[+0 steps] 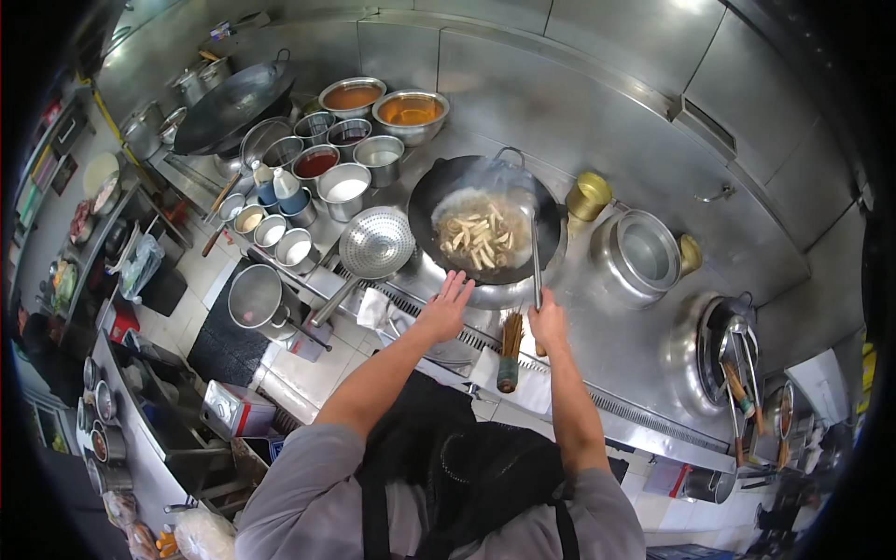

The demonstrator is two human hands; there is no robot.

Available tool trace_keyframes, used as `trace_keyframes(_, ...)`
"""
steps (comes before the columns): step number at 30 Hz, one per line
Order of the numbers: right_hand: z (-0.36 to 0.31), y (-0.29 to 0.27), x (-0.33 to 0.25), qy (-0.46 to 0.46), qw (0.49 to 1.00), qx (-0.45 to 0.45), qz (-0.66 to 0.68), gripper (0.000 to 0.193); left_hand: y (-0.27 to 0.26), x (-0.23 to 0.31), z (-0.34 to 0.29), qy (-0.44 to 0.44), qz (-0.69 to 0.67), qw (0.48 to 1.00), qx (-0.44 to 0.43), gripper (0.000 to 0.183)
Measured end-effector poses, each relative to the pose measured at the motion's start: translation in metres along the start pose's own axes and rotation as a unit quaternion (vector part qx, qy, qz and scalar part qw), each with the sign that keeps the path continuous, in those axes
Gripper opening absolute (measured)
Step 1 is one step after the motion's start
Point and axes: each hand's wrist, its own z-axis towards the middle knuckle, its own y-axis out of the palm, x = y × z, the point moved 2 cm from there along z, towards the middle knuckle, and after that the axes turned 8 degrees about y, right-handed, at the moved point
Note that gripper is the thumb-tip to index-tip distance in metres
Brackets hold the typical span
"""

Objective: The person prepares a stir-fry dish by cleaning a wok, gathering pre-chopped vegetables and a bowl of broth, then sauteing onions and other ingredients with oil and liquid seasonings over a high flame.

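Observation:
A black wok [439, 191] sits on the steel stove, holding pale strips of food [481, 238] in steaming liquid. My right hand [547, 320] grips the long metal handle of a ladle [535, 257] that reaches into the wok. My left hand [445, 304] is spread open, fingers apart, just at the wok's near rim and holding nothing. A perforated metal strainer [376, 243] lies left of the wok.
Several steel bowls of sauces and seasonings [317, 163] stand left of the wok, with two larger bowls of orange liquid [411, 112] behind. A big steel pot [647, 252] and a brass cup [588, 196] stand to the right. A bamboo brush [510, 350] rests on the stove's front edge.

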Motion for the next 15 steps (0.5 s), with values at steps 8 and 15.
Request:
trace_keyframes(8, 0.015, 0.034, -0.018, 0.199, 0.753, -0.267, 0.568, 0.037, -0.004, -0.006, 0.004, 0.021, -0.056, 0.998, 0.014, 0.09)
trace_keyframes(15, -0.024, -0.012, 0.007, 0.014, 0.991, -0.102, 0.084, 0.053, -0.011, -0.007, 0.003, 0.019, -0.059, 0.998, 0.002, 0.088)
